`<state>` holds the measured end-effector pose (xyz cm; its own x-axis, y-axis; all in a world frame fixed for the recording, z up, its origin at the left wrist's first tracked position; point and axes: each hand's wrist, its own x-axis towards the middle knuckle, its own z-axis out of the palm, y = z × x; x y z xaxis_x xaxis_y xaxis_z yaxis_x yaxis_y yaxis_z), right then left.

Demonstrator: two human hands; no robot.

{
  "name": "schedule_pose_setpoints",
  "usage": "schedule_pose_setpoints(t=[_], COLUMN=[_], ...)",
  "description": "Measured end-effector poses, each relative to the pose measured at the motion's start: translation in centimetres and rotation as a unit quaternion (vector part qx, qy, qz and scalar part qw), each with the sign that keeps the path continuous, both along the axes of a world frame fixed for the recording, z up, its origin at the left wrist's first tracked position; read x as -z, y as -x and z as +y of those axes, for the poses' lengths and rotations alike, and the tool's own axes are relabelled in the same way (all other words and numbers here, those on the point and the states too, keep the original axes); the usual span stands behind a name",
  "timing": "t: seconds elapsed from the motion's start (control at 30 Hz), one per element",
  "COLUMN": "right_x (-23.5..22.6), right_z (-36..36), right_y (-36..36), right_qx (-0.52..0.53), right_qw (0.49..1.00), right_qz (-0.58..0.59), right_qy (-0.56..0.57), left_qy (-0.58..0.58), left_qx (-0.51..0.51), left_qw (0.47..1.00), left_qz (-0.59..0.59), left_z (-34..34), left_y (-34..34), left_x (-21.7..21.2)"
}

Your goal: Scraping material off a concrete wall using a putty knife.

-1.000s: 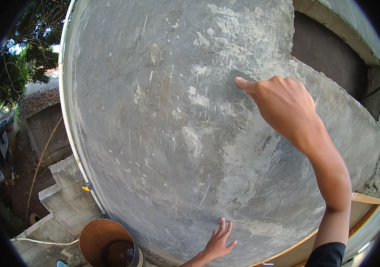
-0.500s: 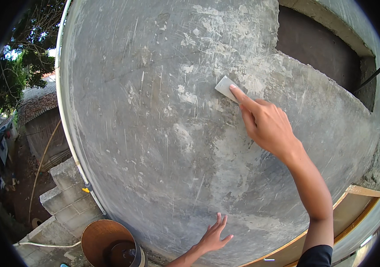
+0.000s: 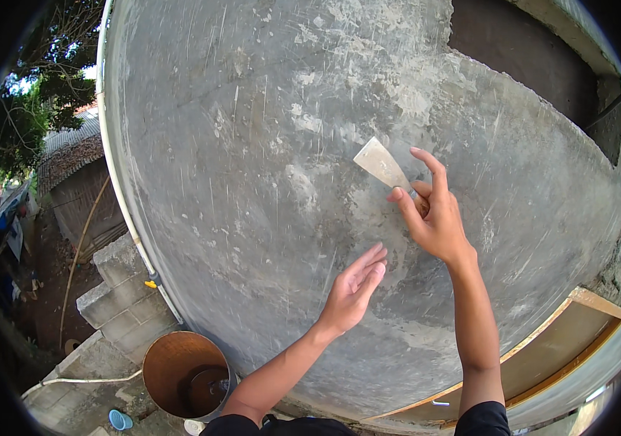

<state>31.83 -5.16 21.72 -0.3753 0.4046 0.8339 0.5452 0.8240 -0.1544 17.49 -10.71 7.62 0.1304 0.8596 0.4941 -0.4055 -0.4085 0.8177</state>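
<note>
My right hand (image 3: 437, 214) holds a putty knife (image 3: 383, 163) by its handle, which is mostly hidden in the palm. The index finger is lifted away from the blade, and the thumb rests near where blade and handle meet. The flat, pale-smeared blade points up and left in front of the grey plastered wall (image 3: 252, 203); I cannot tell whether it touches. Lower and to the left, my left hand (image 3: 352, 291) is held up with its fingers stretched and nothing in it. Light scrapes and patchy marks cover the wall.
A rusty drum (image 3: 183, 363) stands at the wall's foot, lower left, near a light blue cup (image 3: 120, 419). Grey blocks (image 3: 125, 291) and a white pipe (image 3: 118, 185) run along the left edge. A recessed opening (image 3: 521, 58) lies upper right, a wood-framed panel (image 3: 543, 356) lower right.
My right hand has drawn down with the putty knife, and its index finger has come off the blade. My left hand has risen from the lower edge toward it.
</note>
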Motion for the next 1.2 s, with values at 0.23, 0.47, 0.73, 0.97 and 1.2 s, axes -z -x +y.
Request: schedule_pose_setpoints(t=[0.23, 0.47, 0.73, 0.97, 1.2], right_x=[4.6, 4.1, 8.1, 11.6, 11.7], right_z=[-1.1, -2.6, 1.4, 2.6, 3.8], right_y=[1.1, 0.3, -9.4, -11.2, -12.6], right_qx=[-0.078, -0.09, 0.107, 0.086, 0.054], right_qw=[0.984, 0.993, 0.948, 0.94, 0.916], right_qz=[0.003, 0.073, 0.197, 0.168, 0.166], right_qy=[0.157, -0.02, -0.225, -0.285, -0.36], left_qy=[-0.041, -0.097, -0.058, -0.078, -0.154], left_qx=[-0.05, -0.07, -0.082, -0.3, -0.386], left_qw=[0.995, 0.99, 0.995, 0.94, 0.885], left_qz=[-0.078, -0.081, -0.008, 0.145, 0.207], left_z=[3.5, 5.3, 5.4, 7.3, 8.1], left_y=[-0.4, 3.1, 7.0, 9.5, 11.7], left_x=[-3.5, -6.8, -7.5, -6.0, -7.3])
